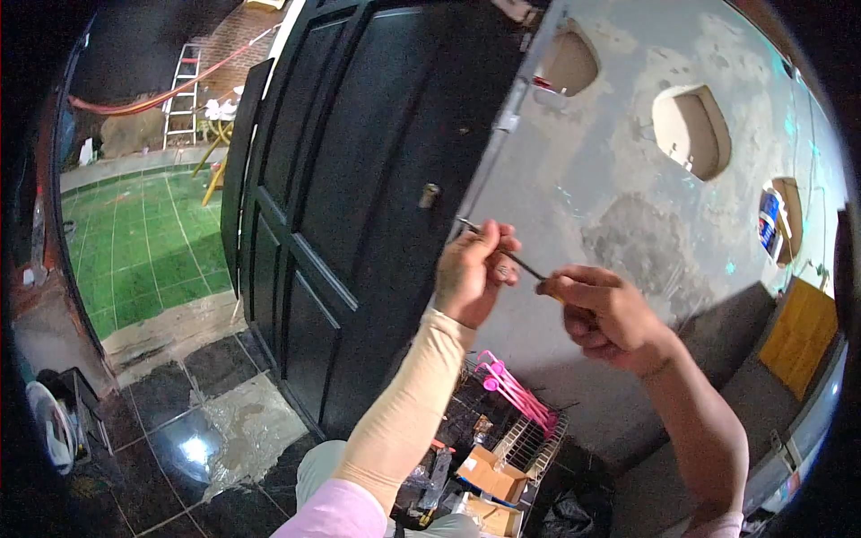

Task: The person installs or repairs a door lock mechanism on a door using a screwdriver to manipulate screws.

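My right hand (614, 318) is closed around the handle of a screwdriver (529, 268); a bit of orange-yellow shows between the fingers. Its thin dark shaft runs up and left to my left hand (468, 278), whose thumb and fingers are pinched around the shaft near the tip. That tip points at the edge of a black panelled door (386, 134), which stands ajar. Whether a screw sits at the tip is too small to tell. On the door face, left of my hands, is a brass-coloured lock cylinder (430, 195).
A grey plastered wall (619, 161) with niches rises on the right; one holds a blue tube (769, 220). Below my arms are a wire rack (538, 444), an open cardboard box (493, 475) and pink tubing (520, 394). A ladder (182, 99) stands beyond the doorway.
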Tool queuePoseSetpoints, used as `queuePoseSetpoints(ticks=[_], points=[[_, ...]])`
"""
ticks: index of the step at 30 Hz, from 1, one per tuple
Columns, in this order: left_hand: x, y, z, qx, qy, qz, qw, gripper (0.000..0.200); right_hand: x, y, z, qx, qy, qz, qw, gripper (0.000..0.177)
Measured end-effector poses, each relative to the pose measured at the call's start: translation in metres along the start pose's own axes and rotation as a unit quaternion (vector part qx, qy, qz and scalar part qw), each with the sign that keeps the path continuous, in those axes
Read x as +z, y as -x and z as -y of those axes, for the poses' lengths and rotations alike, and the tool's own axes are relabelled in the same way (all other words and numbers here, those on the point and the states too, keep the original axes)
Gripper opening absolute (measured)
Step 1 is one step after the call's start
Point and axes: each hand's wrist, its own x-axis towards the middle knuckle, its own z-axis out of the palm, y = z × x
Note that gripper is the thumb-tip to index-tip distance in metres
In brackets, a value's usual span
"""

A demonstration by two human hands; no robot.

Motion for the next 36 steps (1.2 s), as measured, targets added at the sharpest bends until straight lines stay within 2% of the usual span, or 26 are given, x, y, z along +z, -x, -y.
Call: queuePoseSetpoints(ticks=[2,3,4,5,6,7,10,11,13,14,15,16,18,19,20,21,23,26,27,28,29,30,31,34,35,36], points=[[-0.002,-0.002,0.001,0.024,-0.024,0.0,0.999,0.029,-0.001,0.0,-0.008,-0.028,0.004,0.006,1.0,0.028],[0.002,-0.003,0.002,0.024,-0.028,-0.03,0.999,0.028,-0.003,-0.003,-0.008,-0.138,0.198,-0.041,0.97,0.03],[0.003,-0.003,0.003,0.027,-0.023,-0.033,0.999,0.028,-0.003,-0.002,-0.012,-0.219,0.368,-0.097,0.898,0.031],[0.004,-0.005,0.005,0.031,-0.019,-0.038,0.999,0.028,-0.001,0.0,-0.02,-0.292,0.521,-0.15,0.788,0.031],[0.004,-0.008,0.006,0.034,-0.014,-0.042,0.998,0.028,-0.001,0.001,-0.029,-0.353,0.649,-0.2,0.644,0.033],[0.004,-0.005,0.006,0.041,-0.011,-0.04,0.998,0.029,0.0,0.002,-0.036,-0.408,0.688,-0.22,0.558,0.037],[0.004,0.0,0.002,0.021,-0.028,-0.046,0.998,0.029,-0.002,-0.008,-0.042,-0.328,0.765,-0.185,0.522,0.024],[0.004,0.001,0.0,0.015,-0.02,-0.016,1.0,0.029,-0.002,-0.013,-0.037,-0.376,0.76,-0.192,0.494,0.021],[-0.007,-0.003,-0.006,-0.016,0.013,0.035,0.999,0.031,0.001,-0.017,-0.02,-0.303,0.525,-0.134,0.784,0.025],[-0.006,-0.002,-0.009,-0.031,0.009,0.039,0.999,0.032,0.0,-0.012,-0.012,-0.239,0.372,-0.105,0.891,0.028],[-0.004,-0.002,-0.008,-0.021,-0.002,0.03,0.999,0.032,-0.004,-0.006,0.006,-0.104,0.222,-0.036,0.969,0.038],[-0.001,-0.002,-0.006,-0.011,-0.012,0.025,1.0,0.032,-0.007,-0.003,-0.002,-0.044,0.132,-0.022,0.99,0.037],[-0.006,-0.004,0.0,0.017,-0.029,0.021,0.999,0.032,-0.015,-0.009,-0.009,0.034,-0.046,0.007,0.998,0.036],[-0.005,-0.002,0.0,0.029,-0.054,0.004,0.998,0.032,-0.016,-0.01,-0.011,-0.066,0.095,-0.035,0.993,0.036],[-0.003,0.001,0.0,0.04,-0.08,-0.018,0.996,0.032,-0.012,-0.011,-0.019,-0.159,0.231,-0.076,0.957,0.036],[0.0,0.001,0.001,0.041,-0.082,-0.023,0.996,0.032,-0.008,-0.011,-0.028,-0.245,0.36,-0.116,0.893,0.036],[0.001,-0.003,0.001,0.051,-0.083,-0.041,0.994,0.032,-0.005,-0.006,-0.036,-0.365,0.601,-0.159,0.693,0.035],[0.005,-0.001,0.001,0.062,-0.075,-0.04,0.995,0.031,-0.013,-0.015,-0.043,-0.43,0.704,-0.198,0.53,0.03],[0.004,0.0,0.001,0.054,-0.073,-0.04,0.995,0.033,-0.01,-0.017,-0.041,-0.364,0.728,-0.194,0.548,0.028],[0.004,0.002,-0.003,0.039,-0.079,-0.03,0.996,0.035,-0.007,-0.021,-0.036,-0.331,0.61,-0.151,0.704,0.028],[0.0,-0.001,-0.007,0.033,-0.073,0.009,0.997,0.036,-0.006,-0.024,-0.028,-0.281,0.472,-0.099,0.83,0.029],[-0.005,-0.001,-0.009,0.018,-0.067,0.046,0.997,0.037,-0.006,-0.021,-0.024,-0.209,0.31,-0.047,0.926,0.03],[-0.004,-0.002,-0.011,0.0,-0.053,0.036,0.998,0.037,-0.007,-0.016,-0.008,-0.097,0.205,-0.008,0.974,0.033],[0.003,0.0,-0.013,0.006,-0.034,0.016,0.999,0.038,-0.014,-0.011,0.001,0.022,-0.081,0.064,0.994,0.032],[-0.001,0.002,-0.011,0.023,-0.039,0.017,0.999,0.038,-0.013,-0.01,-0.008,0.002,-0.079,0.084,0.993,0.028],[-0.002,0.003,-0.009,0.037,-0.05,0.02,0.998,0.038,-0.008,-0.008,-0.013,-0.118,0.097,0.028,0.988,0.028]])
